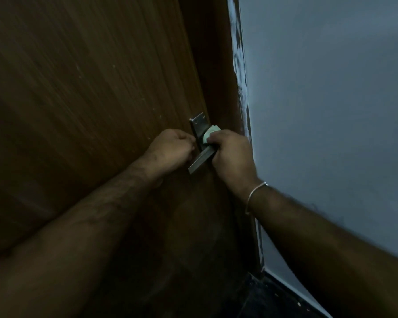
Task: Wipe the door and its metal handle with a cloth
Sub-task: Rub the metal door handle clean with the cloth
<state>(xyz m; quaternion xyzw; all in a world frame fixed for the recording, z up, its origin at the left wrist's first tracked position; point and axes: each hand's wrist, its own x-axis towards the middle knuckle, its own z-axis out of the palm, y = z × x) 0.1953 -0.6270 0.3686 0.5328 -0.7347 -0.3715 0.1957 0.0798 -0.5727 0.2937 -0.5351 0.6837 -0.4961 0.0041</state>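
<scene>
A dark brown wooden door [90, 88] fills the left and middle of the view. Its metal handle [199, 161] juts out from a steel backplate [199, 126] near the door's right edge. My right hand [231, 154] grips a pale green cloth [213, 131] and holds it against the base of the lever and the plate. A metal bangle sits on that wrist. My left hand [172, 148] is curled in a fist against the door just left of the plate. What its fingers hold is hidden.
The brown door frame [218, 65] runs beside a grey-blue wall [331, 99] on the right, with chipped paint along the seam. A dark skirting strip and floor corner show at the bottom right. The light is dim.
</scene>
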